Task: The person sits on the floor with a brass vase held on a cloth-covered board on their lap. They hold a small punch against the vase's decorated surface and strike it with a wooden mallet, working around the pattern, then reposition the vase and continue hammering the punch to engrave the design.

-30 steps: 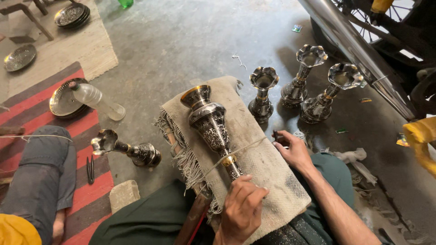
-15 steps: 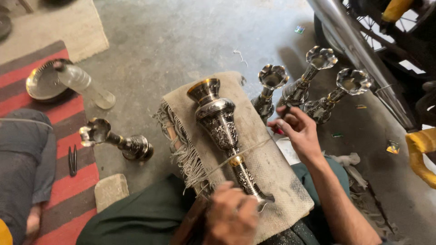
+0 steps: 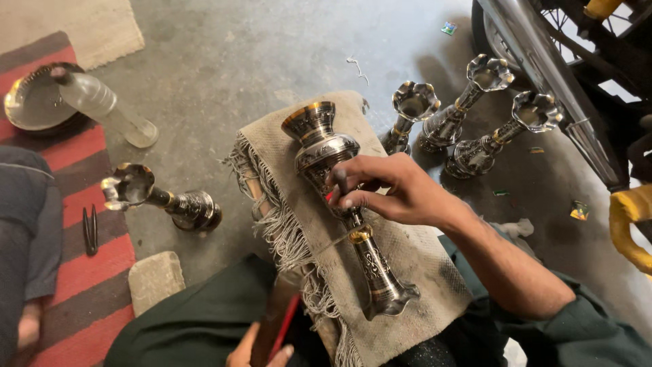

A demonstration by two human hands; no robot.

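Under the right hand lies a dark, silvery engraved vase with gold bands at rim and waist; beneath it a beige, fringed cloth, grimy in patches; just beyond the hand stand three vases of the same blackened silver with gold collars; well off to the hand's left lies another such vase beside a rug striped red and dark grey; the floor is dull grey; the sleeve is dark green.

surface: concrete floor | on it: striped rug, three standing vases, stone block
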